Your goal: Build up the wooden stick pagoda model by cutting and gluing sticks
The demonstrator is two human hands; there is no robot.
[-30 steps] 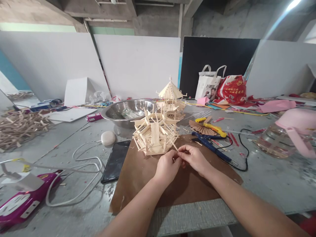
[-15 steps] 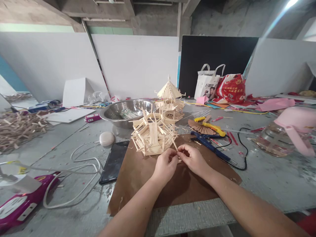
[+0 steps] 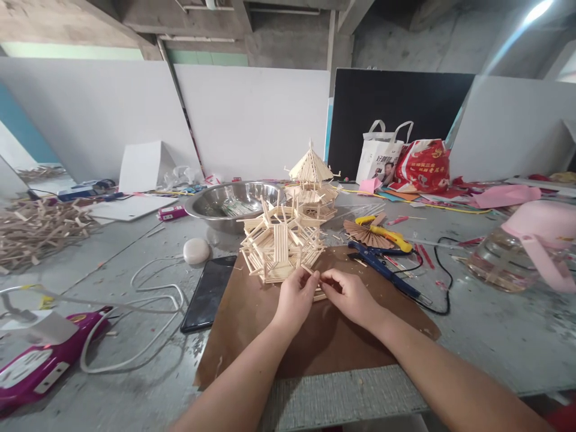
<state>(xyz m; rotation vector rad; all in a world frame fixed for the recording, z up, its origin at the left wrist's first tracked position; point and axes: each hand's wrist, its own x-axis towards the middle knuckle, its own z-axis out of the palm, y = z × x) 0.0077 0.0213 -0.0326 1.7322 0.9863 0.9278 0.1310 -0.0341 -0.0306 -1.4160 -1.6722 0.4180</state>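
Note:
My left hand [image 3: 294, 303] and my right hand [image 3: 350, 295] meet over a sheet of brown paper [image 3: 252, 336], fingers pinched together. Between their fingertips is a thin wooden stick [image 3: 308, 269], its upper end pointing left above my left thumb. More pale stick [image 3: 320, 294] shows below the fingers, partly covered by them. Just beyond my hands stands a many-sided stick model [image 3: 281, 243] with railings and upright posts. Behind it rises a stick pavilion [image 3: 310, 171] with a pointed roof.
A steel basin [image 3: 211, 207] sits behind the model. A phone [image 3: 209, 294], white cable and purple power strip [image 3: 58, 354] lie left. On the right are a blue glue gun [image 3: 382, 267], yellow-handled tool [image 3: 391, 235] and pink-lidded jug [image 3: 508, 258]. Loose sticks [image 3: 40, 231] pile far left.
The stick between my fingers has tipped from nearly upright to a flatter slant towards the left. My hands have shifted slightly left, and the view has moved a little.

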